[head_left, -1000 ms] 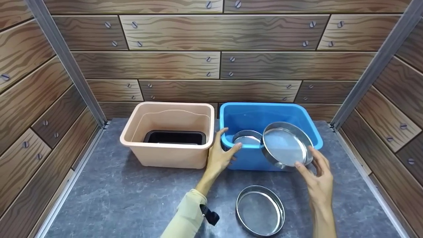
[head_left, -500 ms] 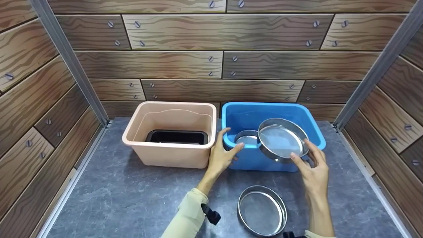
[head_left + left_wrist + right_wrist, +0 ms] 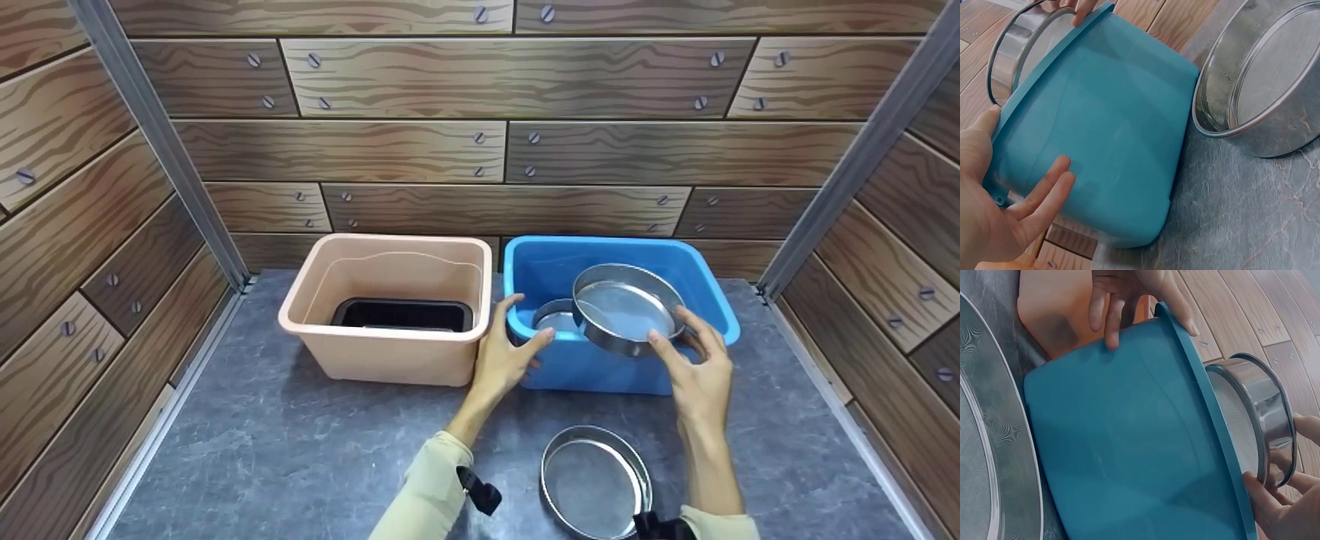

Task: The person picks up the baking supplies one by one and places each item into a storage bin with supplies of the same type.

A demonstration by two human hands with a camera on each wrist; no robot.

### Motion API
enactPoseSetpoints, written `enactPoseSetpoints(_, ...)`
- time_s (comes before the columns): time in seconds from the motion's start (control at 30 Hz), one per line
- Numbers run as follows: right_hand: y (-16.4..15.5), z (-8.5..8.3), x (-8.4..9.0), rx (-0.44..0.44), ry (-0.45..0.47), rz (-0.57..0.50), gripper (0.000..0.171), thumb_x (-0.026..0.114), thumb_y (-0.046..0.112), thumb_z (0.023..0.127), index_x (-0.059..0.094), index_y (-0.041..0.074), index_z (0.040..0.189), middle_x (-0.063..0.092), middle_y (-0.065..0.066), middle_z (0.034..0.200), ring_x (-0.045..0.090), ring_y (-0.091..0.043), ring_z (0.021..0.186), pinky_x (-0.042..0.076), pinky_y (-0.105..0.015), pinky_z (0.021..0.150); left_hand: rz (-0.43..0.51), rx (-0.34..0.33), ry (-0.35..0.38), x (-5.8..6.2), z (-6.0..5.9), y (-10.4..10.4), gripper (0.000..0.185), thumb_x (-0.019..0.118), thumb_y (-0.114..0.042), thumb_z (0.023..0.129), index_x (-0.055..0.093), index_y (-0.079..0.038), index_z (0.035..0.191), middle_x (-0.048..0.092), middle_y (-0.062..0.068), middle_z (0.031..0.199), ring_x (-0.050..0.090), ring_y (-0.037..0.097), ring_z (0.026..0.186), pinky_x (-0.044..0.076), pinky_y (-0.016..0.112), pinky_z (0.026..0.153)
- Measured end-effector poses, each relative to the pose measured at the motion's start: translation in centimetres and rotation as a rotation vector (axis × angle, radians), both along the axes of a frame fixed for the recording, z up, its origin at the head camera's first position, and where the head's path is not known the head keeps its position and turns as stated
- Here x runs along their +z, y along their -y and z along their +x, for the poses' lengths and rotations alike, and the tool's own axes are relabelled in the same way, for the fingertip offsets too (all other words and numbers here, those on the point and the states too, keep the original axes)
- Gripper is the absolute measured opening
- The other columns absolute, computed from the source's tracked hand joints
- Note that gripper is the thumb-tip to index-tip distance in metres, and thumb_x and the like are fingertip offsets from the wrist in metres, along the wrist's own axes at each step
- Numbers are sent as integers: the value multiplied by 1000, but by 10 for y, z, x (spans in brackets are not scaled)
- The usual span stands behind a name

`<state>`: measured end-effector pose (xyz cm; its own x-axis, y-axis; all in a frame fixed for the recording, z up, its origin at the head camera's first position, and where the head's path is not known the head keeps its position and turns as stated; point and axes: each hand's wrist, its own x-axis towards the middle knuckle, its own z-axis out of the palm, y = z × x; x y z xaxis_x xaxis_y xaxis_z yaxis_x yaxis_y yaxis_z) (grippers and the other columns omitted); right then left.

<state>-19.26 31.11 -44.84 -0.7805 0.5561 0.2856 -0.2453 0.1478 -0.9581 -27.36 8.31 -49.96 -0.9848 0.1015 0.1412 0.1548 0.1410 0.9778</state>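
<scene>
Grey tabletop (image 3: 300,450), no readable writing or labels anywhere. Beige tub (image 3: 382,315) left, black tray (image 3: 405,313) inside it. Blue tub (image 3: 600,367) just beside it on the right. My left hand (image 3: 502,356) rests on the blue tub's near-left corner, fingers straight, grip open. My right hand (image 3: 694,371) grips a tilted steel sieve (image 3: 626,307) by its rim, above the blue tub's opening. Second sieve (image 3: 556,315) sits inside the tub. Third sieve (image 3: 596,484) lies on the tabletop near me.
</scene>
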Motion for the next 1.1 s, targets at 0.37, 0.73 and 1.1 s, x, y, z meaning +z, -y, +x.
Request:
enactPoseSetpoints(0.37,3,-9,0,-25,-14,19,55,82,15,79,63,8,130,50,-3,129,50,-24,119,50,-15,87,10,4,-14,-1,-1,-1,74,79,-51,76,40,-45,139,70,9,70,70,35,58,58,44,45)
enactPoseSetpoints(0.73,4,-29,3,-31,2,108,55,81,19,80,62,7,130,49,-9,131,52,-28,120,49,-12,84,24,0,-1,-1,0,-2,72,79,-54,75,40,-51,136,69,10,71,70,34,59,55,39,39)
enactPoseSetpoints(1.1,6,-41,4,-89,114,306,63,83,35,77,62,8,131,51,-12,131,53,-24,116,47,-38,96,38,-3,8,-1,1,0,72,78,-53,76,40,-49,137,68,9,73,70,35,60,55,44,39)
